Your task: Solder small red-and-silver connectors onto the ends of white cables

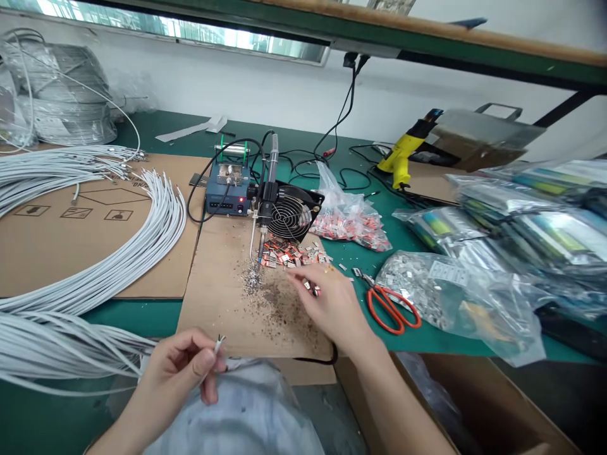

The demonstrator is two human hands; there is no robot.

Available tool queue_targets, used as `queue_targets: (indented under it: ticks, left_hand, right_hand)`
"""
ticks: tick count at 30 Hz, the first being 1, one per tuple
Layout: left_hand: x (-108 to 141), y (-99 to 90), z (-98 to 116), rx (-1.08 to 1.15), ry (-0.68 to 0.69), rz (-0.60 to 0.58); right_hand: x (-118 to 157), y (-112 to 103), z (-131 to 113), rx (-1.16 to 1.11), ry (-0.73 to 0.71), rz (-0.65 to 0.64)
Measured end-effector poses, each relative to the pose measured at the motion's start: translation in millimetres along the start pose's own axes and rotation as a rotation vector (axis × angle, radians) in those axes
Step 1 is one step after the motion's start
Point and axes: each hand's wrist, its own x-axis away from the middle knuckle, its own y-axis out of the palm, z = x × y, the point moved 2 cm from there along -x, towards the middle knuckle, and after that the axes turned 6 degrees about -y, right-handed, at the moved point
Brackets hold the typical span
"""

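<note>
My left hand (187, 366) is closed on a white cable (219, 344), pinched near its stripped end, where thin dark and light wires stick out. Over the cardboard sheet (213, 284), my right hand (329, 300) has thumb and forefinger brought together beside a pile of small orange-and-silver metal connectors (291, 253); whatever lies between the fingertips is too small to make out. A few connectors show under the right palm. Just left of the pile, a soldering iron (262, 240) points down in its stand, above a heap of solder bits (251, 278).
Behind are a blue soldering station (227, 196), a solder spool (232, 150) and a black fan (289, 215). Bundled white cables (156, 234) lie left. Rightward are orange-handled scissors (391, 309), a bag of metal parts (412, 287), a bag of orange connectors (351, 224) and a yellow heat gun (403, 151).
</note>
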Motion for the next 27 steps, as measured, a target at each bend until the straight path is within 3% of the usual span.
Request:
queue_targets:
  ticks: [3, 6, 9, 13, 16, 19, 22, 27]
  left_hand:
    - [-2.6, 4.7, 6.4, -0.002, -0.027, 0.075]
    - [-5.7, 10.0, 12.6, -0.010, -0.056, 0.195]
    - [-15.2, 9.8, 23.3, -0.147, -0.058, 0.177]
    - [-45.6, 0.7, 43.0, -0.453, -0.077, 0.056]
    - [-75.9, -2.3, 55.3, -0.614, -0.162, -0.109]
    - [-100.4, 1.5, 64.4, -0.632, -0.243, -0.230]
    - [-113.3, 7.8, 67.6, -0.609, -0.283, -0.303]
    - [-116.7, 8.8, 59.6, -0.510, -0.271, -0.340]
  right_hand:
    - [-27.7, 7.1, 29.5, 0.147, -0.018, -0.077]
    - [-43.1, 18.1, 43.1, 0.186, -0.041, -0.122]
    - [-46.2, 19.9, 49.7, 0.196, -0.055, -0.147]
    - [-41.0, 9.2, 51.5, 0.137, -0.062, -0.159]
    - [-33.6, 3.4, 42.4, -0.100, -0.023, -0.190]
    - [-25.1, 7.0, 28.2, -0.389, 0.005, -0.307]
    - [-19.5, 16.5, 21.6, -0.516, 0.060, -0.402]
    - [-20.6, 30.2, 24.4, -0.850, 0.233, -0.411]
